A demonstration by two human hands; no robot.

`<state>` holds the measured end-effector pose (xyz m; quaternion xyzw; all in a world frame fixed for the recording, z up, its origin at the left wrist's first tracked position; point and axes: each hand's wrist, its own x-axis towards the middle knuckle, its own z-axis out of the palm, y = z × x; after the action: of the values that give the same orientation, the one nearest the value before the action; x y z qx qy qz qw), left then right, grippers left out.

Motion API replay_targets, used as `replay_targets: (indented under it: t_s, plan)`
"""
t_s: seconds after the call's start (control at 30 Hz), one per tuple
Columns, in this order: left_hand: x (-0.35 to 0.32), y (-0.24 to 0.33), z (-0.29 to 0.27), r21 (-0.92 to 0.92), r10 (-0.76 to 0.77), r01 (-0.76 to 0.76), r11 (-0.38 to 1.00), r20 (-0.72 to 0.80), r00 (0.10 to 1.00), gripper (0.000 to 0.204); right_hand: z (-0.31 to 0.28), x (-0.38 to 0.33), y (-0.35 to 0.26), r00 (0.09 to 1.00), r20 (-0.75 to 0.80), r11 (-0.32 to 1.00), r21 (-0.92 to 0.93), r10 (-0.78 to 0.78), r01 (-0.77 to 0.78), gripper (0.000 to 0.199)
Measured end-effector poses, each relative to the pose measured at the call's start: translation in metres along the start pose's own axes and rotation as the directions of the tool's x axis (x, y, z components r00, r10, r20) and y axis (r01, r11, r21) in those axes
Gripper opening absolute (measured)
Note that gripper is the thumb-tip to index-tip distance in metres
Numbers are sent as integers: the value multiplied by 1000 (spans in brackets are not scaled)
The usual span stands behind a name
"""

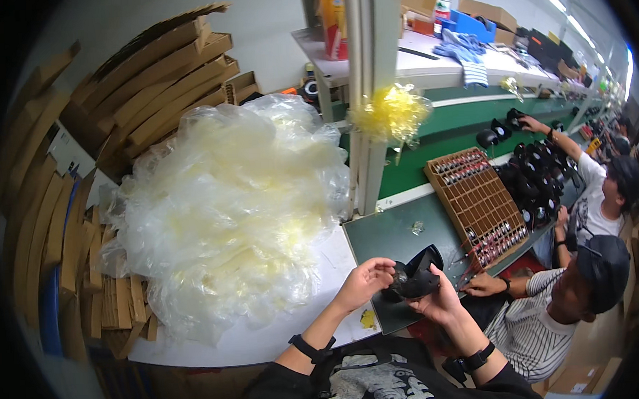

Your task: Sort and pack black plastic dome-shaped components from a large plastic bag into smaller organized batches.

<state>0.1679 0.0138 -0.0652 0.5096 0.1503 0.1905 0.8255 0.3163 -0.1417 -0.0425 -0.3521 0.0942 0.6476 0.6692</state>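
Both my hands hold a black rounded plastic part [417, 276] above the near edge of a dark green mat [389, 233]. My left hand [364, 282] touches its left side with fingertips curled around it. My right hand [438, 303] cups the part from below and behind. A dark band sits on each of my wrists. The underside of the part is hidden by my right palm.
A big heap of clear plastic bags [227, 203] fills the white table to the left, with stacked cardboard [150, 78] behind. A brown compartment tray [480, 203] lies to the right. A person in a striped shirt [545, 311] sits close by, with more black parts [536, 169] beyond.
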Motion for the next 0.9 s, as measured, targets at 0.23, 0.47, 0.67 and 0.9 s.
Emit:
replay_targets:
  t_s: [0.23,0.47,0.67,0.9]
  plan:
    - [-27,63,29,775,472,-333,537,52,880,11,30,58,-27,926,17,923,-76,-376,376,45]
    - [-13,142,54,743,660,-508,435,121,742,16,29,65,-121,828,-141,831,51,-542,553,44]
    - [95,160,36,808,783,-409,425,-101,613,32,28,57,-97,943,27,932,-147,-331,331,42]
    - [168,171,19,944,898,-229,237,-123,422,45,26,91,-116,966,-72,917,-338,-248,211,41]
